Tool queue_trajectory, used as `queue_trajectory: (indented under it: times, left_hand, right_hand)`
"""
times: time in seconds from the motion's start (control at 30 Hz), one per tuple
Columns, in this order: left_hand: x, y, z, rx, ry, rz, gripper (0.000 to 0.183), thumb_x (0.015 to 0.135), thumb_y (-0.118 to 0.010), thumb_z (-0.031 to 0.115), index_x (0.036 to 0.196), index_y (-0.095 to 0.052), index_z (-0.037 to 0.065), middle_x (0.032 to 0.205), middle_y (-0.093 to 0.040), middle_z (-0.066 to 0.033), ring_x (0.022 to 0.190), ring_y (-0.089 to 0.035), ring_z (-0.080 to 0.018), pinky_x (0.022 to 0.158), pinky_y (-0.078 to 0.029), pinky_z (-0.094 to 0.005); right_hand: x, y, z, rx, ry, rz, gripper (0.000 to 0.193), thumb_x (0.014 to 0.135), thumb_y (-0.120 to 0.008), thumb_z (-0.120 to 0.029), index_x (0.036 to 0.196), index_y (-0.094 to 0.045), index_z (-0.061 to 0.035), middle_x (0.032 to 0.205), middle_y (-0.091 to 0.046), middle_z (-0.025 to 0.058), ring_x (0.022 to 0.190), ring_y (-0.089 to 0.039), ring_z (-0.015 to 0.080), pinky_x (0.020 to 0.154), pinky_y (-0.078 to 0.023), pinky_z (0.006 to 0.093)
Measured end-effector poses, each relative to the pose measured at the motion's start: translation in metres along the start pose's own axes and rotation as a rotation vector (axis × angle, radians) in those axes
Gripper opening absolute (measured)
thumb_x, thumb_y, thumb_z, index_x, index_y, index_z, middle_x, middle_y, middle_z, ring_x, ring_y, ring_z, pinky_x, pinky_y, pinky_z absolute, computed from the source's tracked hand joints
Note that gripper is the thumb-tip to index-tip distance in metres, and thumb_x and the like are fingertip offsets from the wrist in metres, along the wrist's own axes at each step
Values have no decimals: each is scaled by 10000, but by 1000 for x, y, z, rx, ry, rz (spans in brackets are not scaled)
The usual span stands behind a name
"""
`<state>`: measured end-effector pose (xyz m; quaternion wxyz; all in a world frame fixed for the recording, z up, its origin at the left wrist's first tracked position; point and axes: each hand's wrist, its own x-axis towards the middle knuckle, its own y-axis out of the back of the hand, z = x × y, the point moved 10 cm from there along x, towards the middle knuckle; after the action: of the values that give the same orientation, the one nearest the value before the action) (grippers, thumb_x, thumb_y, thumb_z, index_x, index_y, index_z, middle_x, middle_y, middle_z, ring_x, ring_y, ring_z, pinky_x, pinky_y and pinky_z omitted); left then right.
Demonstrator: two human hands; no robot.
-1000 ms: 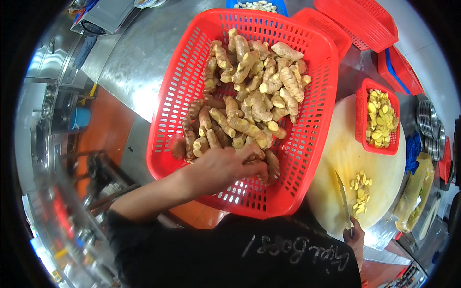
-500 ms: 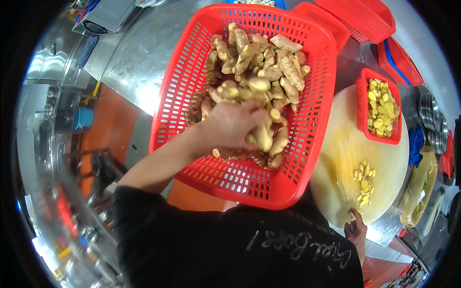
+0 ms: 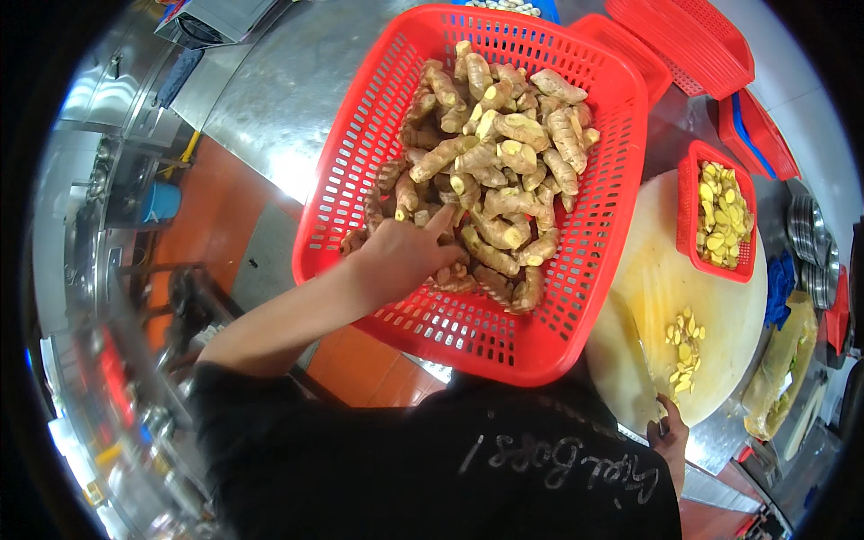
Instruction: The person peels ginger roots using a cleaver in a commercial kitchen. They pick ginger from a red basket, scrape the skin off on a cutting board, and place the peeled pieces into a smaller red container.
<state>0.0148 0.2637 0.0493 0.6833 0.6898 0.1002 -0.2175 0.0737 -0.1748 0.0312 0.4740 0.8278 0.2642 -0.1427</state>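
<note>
A big red basket [image 3: 549, 333] sits on the steel counter [image 3: 270, 99], tipped toward the person, and holds a heap of ginger roots [image 3: 504, 153] piled against its far and right walls; the near left part of its mesh floor is bare. The left hand [image 3: 400, 256] reaches into the basket from the near left rim, palm down on the edge of the heap, fingers loosely curled over a few roots with the forefinger pointing out; whether its grip has closed on a root cannot be told. To the right lies a round pale cutting board [image 3: 657, 297], just beside the basket's right wall. On its far part stands a small red basket [image 3: 691, 216] full of cut yellow ginger pieces [image 3: 720, 216], and a little heap of cut pieces [image 3: 684, 346] lies on the board nearer the person. The right hand [image 3: 670, 441] is at the board's near edge, its grip closed on the handle of a knife [image 3: 634, 346] whose blade lies across the board. More red baskets [image 3: 684, 45] are stacked behind.
</note>
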Motion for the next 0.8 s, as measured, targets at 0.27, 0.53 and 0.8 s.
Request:
queue_trajectory:
  times: [0.27, 0.53, 0.8]
  left_hand:
    - [12, 50, -84, -306, 93, 461, 383, 625, -753, 200, 975, -620, 120, 992, -556, -126, 857, -613, -300, 727, -512, -411]
    - [5, 84, -37, -340, -76, 482, 425, 688, -729, 166, 1078, -569, 107, 1045, -540, -123, 888, -610, -296, 751, -525, -389]
    - [15, 23, -1, -89, -23, 75, 399, 690, -647, 105, 1076, -550, 114, 896, -522, -182, 671, -607, -300, 593, -525, -422]
  right_hand:
    - [-3, -2, -1, 0, 3, 41, 479, 731, -510, 68, 1201, -520, -23, 516, -355, -21, 500, -319, 54, 485, -264, 218]
    - [-7, -3, -3, -42, 15, 17, 571, 706, -521, 159, 1212, -510, -105, 543, -386, 0, 525, -385, 86, 521, -358, 223]
    - [-3, -3, 2, -51, 30, 5, 538, 715, -518, 132, 1211, -513, -76, 535, -366, 2, 516, -354, 76, 510, -327, 216]
